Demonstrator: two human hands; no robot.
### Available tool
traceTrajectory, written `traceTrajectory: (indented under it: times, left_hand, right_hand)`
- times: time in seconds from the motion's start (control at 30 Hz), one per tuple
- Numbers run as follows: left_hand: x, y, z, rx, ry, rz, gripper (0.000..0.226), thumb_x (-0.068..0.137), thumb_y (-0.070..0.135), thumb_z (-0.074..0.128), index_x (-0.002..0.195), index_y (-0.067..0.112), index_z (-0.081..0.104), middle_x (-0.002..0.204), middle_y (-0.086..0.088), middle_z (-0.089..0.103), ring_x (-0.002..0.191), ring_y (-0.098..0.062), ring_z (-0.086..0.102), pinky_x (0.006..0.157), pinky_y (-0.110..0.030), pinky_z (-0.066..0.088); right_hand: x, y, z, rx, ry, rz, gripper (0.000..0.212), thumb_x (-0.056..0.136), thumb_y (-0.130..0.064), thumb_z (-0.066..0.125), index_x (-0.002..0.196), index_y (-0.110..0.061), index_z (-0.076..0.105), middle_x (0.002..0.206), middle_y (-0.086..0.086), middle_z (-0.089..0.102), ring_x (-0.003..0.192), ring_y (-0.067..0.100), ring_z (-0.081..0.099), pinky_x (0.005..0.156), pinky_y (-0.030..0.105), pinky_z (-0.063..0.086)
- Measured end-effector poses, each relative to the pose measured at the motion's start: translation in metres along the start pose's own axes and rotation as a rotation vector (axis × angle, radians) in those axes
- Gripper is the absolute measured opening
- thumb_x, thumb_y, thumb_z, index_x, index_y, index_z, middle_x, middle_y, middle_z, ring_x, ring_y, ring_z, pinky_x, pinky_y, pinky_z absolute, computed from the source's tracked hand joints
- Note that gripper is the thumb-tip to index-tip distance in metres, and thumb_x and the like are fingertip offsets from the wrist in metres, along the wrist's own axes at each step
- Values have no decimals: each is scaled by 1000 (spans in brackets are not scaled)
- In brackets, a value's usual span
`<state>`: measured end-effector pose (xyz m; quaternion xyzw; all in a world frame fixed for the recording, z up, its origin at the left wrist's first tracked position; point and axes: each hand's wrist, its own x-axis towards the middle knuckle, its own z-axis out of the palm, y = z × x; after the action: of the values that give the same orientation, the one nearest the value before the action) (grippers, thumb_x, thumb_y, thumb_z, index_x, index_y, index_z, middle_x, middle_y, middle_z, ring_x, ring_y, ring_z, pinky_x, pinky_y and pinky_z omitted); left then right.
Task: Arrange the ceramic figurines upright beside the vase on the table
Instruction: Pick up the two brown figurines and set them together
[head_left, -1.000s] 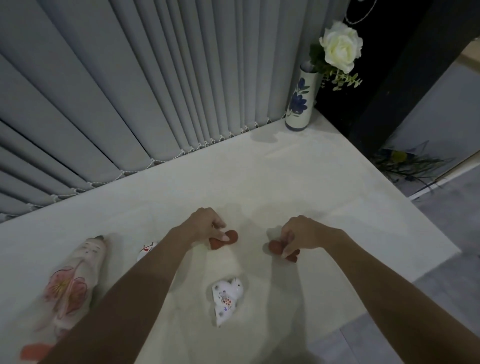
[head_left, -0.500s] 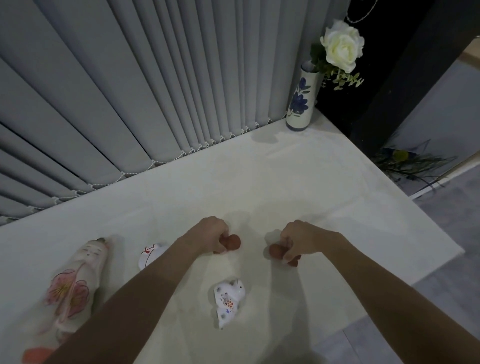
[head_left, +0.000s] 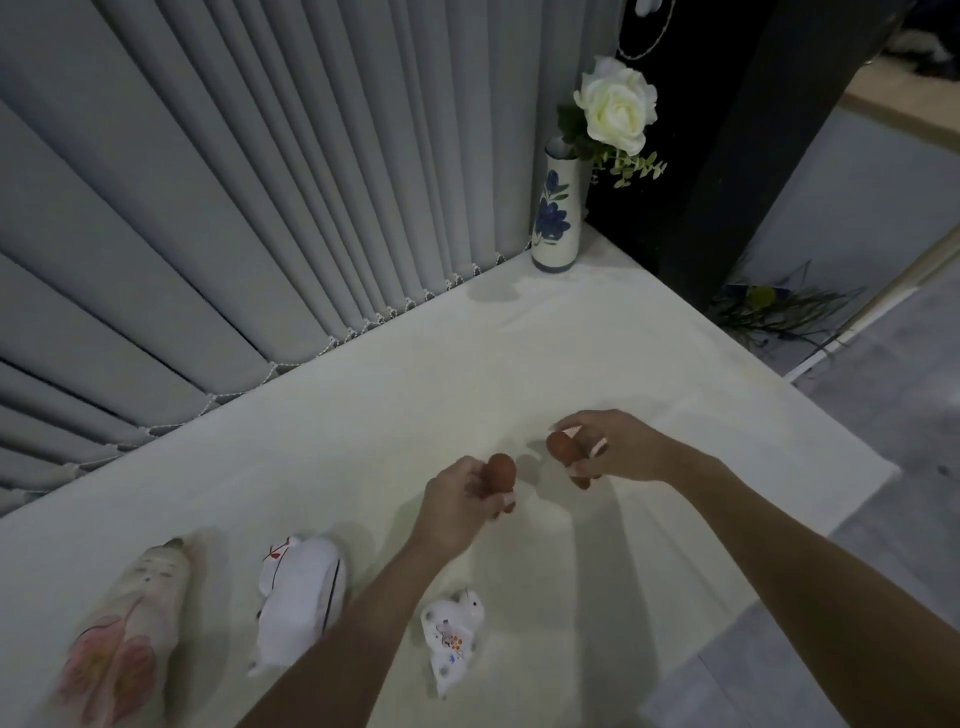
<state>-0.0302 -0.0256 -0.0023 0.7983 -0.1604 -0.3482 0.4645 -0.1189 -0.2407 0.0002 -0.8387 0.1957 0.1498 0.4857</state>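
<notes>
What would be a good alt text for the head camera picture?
Two hands each hold a small reddish-brown figurine: left hand, right hand, above a white table. Three pale figurines lie on their sides near the front edge, and a blue-flowered vase with a white rose stands at the far corner.
</notes>
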Motion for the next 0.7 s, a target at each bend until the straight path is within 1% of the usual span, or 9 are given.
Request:
traceTrajectory:
  times: [0.03,0.1,0.2,0.23,0.27,0.33,0.37,0.5,0.7]
  left_hand:
    - [0,2,10,-52,9,11,22,75,-8,71,80,9,58,71,-13,67,53,-15,59,53,-15,50]
    - [0,5,31,-134,2,22,30,76,-13,67,83,14,57,71,-7,65,56,-15,60,60,-23,52]
    - [0,6,57,-177,16,53,29,75,-15,66,89,9,57,75,-5,63,70,-20,61,73,-35,55]
    - [1,6,64,-151,37,74,28,75,-14,66,88,9,56,78,-5,64,73,-17,61,76,-34,55]
    - [2,6,69,-126,53,96,29,75,-13,66,86,11,54,79,-6,64,73,-13,60,75,-29,55]
    - [5,8,77,-91,79,135,34,76,-16,63,82,15,49,80,-9,63,69,-7,56,66,-12,51]
    - [9,9,80,-62,93,149,35,77,-16,62,82,16,48,80,-8,63,68,-6,55,63,-8,48]
    - [23,13,86,89,112,153,28,85,4,60,87,29,49,79,9,61,74,-11,58,70,-23,48]
    - [33,18,93,151,102,182,27,86,7,59,87,30,47,82,4,63,76,-15,59,71,-28,49]
  right_hand:
    - [-1,2,-3,14,25,-10,44,70,-6,75,107,-27,62,76,-13,69,70,3,64,66,12,49]
    - [-2,7,-6,18,79,-34,46,70,0,74,106,-26,64,78,-13,66,72,2,63,65,7,50]
    - [-7,16,-3,49,120,-66,43,67,10,71,100,-17,65,82,-4,65,70,-2,62,63,8,51]
    - [-8,19,-1,42,130,-80,42,66,10,71,99,-15,64,85,-1,66,74,-1,62,66,9,51]
    - [-9,22,1,22,142,-92,40,66,9,71,98,-14,63,89,1,67,81,4,63,71,12,50]
    - [-10,26,2,-27,171,-98,37,67,5,69,97,-15,62,97,2,68,90,13,62,82,23,50]
    - [-10,28,1,-40,189,-94,36,67,4,67,96,-16,61,98,1,68,91,14,62,84,27,50]
    - [-6,31,-4,-44,259,-87,32,69,2,62,90,-22,58,90,-4,69,87,12,61,83,28,50]
    - [-3,38,-9,-35,261,-83,29,69,4,60,87,-19,57,82,0,68,85,17,62,82,33,51]
